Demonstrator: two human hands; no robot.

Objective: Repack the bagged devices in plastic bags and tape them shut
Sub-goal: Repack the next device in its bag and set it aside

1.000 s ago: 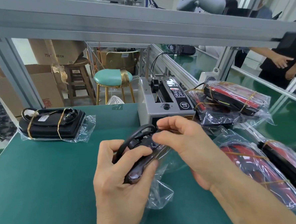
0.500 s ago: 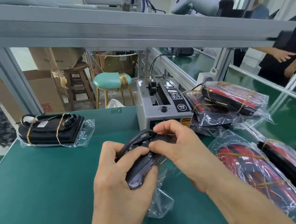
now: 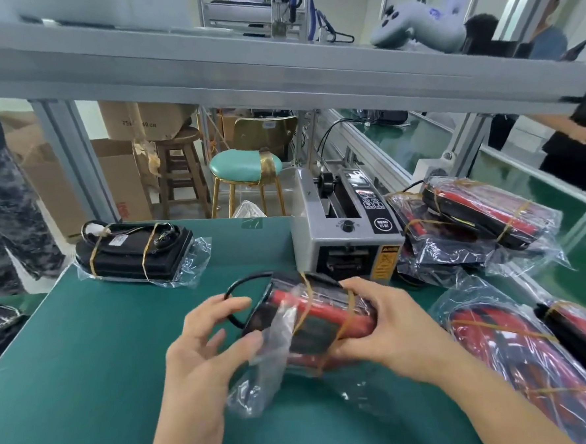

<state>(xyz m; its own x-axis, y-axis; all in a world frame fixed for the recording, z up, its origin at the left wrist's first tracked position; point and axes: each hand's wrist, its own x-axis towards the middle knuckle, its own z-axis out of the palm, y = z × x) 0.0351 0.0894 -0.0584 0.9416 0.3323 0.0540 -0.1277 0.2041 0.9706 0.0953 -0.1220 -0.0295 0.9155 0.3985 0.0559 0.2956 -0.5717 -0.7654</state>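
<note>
A red and black device (image 3: 319, 318), bound with yellow rubber bands and trailing a black cable loop (image 3: 235, 290), is held above the green mat (image 3: 87, 364) at the centre. My right hand (image 3: 390, 325) grips its right end, fingers curled underneath. A crumpled clear plastic bag (image 3: 264, 371) hangs over the device's left end. My left hand (image 3: 203, 344) is beside that end with fingers spread near the cable; its thumb touches the bag. The grey tape dispenser (image 3: 346, 242) stands just behind the device.
One bagged black device (image 3: 132, 252) lies at the mat's far left corner. Several bagged red and black devices (image 3: 473, 221) are piled right of the dispenser, with more (image 3: 519, 359) at my right forearm. A metal frame beam (image 3: 276, 82) crosses overhead. A person (image 3: 578, 142) stands at the right.
The device has turned so its red face shows and sits more to the right. My left hand has let go of it and spread its fingers. The right hand now grips its right end.
</note>
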